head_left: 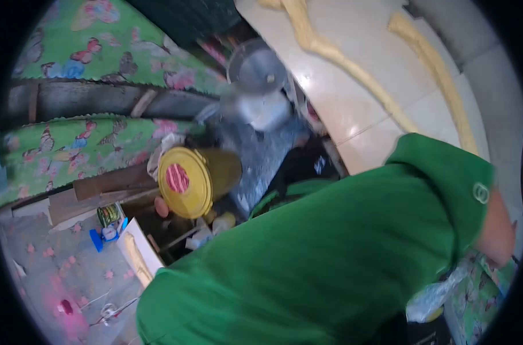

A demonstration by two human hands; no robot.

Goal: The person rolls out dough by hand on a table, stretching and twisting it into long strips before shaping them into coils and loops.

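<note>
Neither my left hand nor my right hand shows in the head view. A green shirt [307, 259] fills the lower middle, and a bare arm [497, 238] comes out of its sleeve at the right edge; the hand at the end of this arm is hidden. Beyond the sleeve, two long ropes of what looks like dough, one [336, 54] nearer the middle and one [437, 69] to the right, lie on a pale tiled table [365, 86]. The shirt's shoulder overlaps the near end of the middle rope.
A yellow lidded bucket [201, 178] stands left of the table, near a grey metal pot [255, 66]. Lower left, a white board [138, 253] carries another pale piece beside a small blue scale [108, 233]. Green butterfly-patterned sheeting [94, 144] covers shelves at the left.
</note>
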